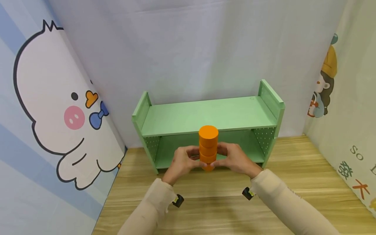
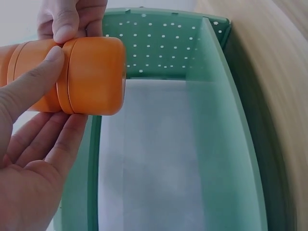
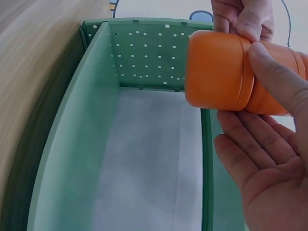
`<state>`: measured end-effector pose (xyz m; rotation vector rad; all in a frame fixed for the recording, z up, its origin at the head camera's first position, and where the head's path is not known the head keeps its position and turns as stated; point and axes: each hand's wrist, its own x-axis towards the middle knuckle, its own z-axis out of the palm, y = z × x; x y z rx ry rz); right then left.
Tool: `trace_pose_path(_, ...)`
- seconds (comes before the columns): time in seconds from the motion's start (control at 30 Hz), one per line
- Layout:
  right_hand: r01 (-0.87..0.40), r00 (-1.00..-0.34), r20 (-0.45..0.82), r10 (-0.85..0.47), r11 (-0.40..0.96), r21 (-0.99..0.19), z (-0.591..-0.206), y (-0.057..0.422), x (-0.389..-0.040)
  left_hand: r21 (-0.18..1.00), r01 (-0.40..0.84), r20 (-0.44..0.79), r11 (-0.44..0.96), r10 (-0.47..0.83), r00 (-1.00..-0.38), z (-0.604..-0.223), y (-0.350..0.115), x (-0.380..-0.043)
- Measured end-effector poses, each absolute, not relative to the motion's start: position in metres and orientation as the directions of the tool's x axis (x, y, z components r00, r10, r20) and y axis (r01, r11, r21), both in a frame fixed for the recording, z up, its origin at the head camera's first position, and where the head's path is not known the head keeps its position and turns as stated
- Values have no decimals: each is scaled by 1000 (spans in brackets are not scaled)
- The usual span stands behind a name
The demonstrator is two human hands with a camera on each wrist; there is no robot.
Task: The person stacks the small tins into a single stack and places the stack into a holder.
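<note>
A tall stack of several orange cylindrical canisters [image 1: 208, 140] is held upright in front of a small green shelf [image 1: 205, 116]. My left hand [image 1: 183, 160] grips the stack low on its left side, thumb in front and fingers behind. From the other side my right hand [image 1: 233, 158] holds it at about the same height, the two thumbs nearly meeting. Seen in the left wrist view, the orange canister [image 2: 94, 77] at one end has a seam line beside my thumb. The right wrist view shows the same end of the orange canister stack [image 3: 214, 72] beyond my fingers.
The shelf has a raised end at each side of its top board and perforated side panels [image 1: 264, 140] below. It stands on a wood-grain table [image 1: 205, 209] against a pale curtain [image 1: 188, 49]. Cartoon-printed cloths hang left and right.
</note>
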<state>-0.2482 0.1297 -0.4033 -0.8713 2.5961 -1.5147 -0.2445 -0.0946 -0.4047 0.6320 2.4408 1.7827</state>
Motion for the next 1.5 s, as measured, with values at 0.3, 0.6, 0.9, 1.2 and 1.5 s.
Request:
trace_pose_path(0.3, -442, -854, 250, -457, 381, -812, -388, 129, -254, 898, 322, 207, 299, 359, -910, -390, -95, -249)
trace_pose_path(0.6, -458, -847, 260, -464, 386, -801, -371, 132, -260, 896, 325, 210, 302, 357, -910, -374, -93, -256)
trace_pose_path(0.9, -450, -847, 235, -478, 405, -796, -351, 133, -268, 901, 324, 211, 289, 360, -909, -358, -91, -263)
trace_pose_path(1.2, -440, -852, 223, -474, 414, -797, -340, 135, -279, 907, 310, 200, 284, 358, -912, -346, -90, -273)
trace_pose_path(1.5, -433, -849, 213, -484, 404, -806, -335, 137, -288, 895, 344, 233, 283, 360, -903, -342, -89, -282)
